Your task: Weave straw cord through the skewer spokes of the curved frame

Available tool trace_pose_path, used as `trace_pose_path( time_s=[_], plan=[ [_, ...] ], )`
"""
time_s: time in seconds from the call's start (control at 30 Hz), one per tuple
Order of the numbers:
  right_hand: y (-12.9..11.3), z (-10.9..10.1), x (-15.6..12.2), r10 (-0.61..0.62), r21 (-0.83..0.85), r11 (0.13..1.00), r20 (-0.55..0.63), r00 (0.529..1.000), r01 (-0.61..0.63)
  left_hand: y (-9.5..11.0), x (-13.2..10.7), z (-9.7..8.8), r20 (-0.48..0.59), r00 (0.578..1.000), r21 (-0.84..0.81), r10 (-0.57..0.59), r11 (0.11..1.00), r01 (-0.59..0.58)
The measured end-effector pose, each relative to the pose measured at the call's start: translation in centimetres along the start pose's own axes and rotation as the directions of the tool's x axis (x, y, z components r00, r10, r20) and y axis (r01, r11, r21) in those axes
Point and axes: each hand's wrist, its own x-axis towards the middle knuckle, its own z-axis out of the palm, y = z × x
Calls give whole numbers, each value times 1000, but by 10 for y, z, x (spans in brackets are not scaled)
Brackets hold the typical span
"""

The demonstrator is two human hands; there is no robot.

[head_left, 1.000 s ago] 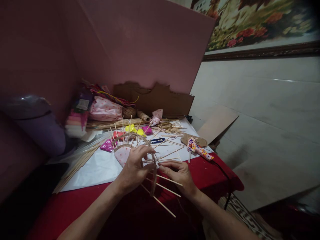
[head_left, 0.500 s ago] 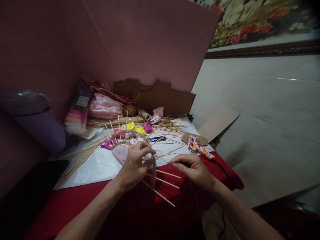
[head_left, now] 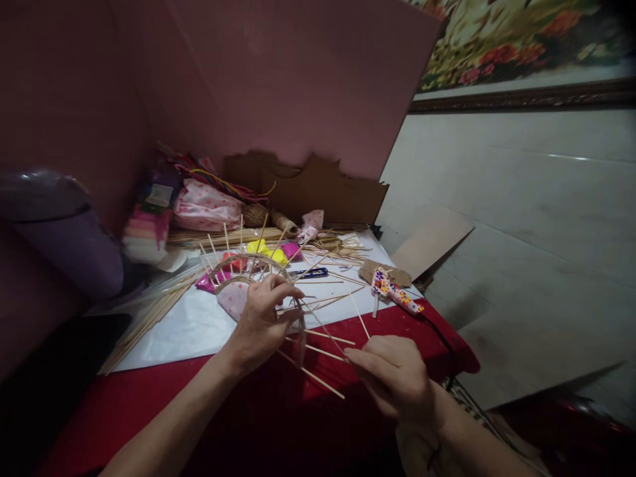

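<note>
Thin wooden sticks fan outward from a half-built basket [head_left: 232, 299], which has a pale pink dotted base and a curved band of twine woven around the sticks. My left hand [head_left: 263, 311] is closed on the front of this band, thumb and fingertips pinching near one stick. From there a strand of twine [head_left: 322, 324] runs tautly down to my right hand [head_left: 390, 374], whose fingers are pinched on it. One pale stick [head_left: 358, 311] reaches up just behind my right knuckles; whether the hand touches it I cannot tell. The palm side of the right hand is hidden.
A flowered glue gun [head_left: 392, 291] lies by cardboard [head_left: 380, 270] at the right of the red-covered table [head_left: 163, 397]. A blue cutter [head_left: 312, 273], yellow packets [head_left: 265, 250], twine rolls [head_left: 284, 224] and loose sticks [head_left: 144, 324] lie beyond and left.
My right hand has moved down and to the right, turning knuckles up, and the strand now slopes more steeply. My left hand keeps its hold on the basket's band.
</note>
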Motion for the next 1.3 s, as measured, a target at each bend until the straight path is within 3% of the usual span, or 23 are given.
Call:
trace_pose_path(
  time_s=[0.1, 0.2, 0.33, 0.53, 1.3],
  plan=[
    [6, 4, -2, 196, 193, 963, -25, 980, -187, 0, -2, -2, 2, 1000, -59, -25, 998, 25],
    [9, 12, -2, 353, 373, 862, 44, 934, -343, 0, -3, -3, -2, 1000, -88, -31, 996, 30],
    [6, 28, 1, 250, 377, 876, 178, 952, -301, 1, -3, -4, 0, 1000, -99, -5, 995, 5],
    [8, 41, 11, 67, 186, 976, 223, 973, -110, 1, -1, -4, -4, 999, -119, 41, 992, -41],
    [15, 33, 13, 32, 175, 980, 347, 937, -98, -1, -1, -3, 70, 995, 15, 72, 997, -73]
  ],
)
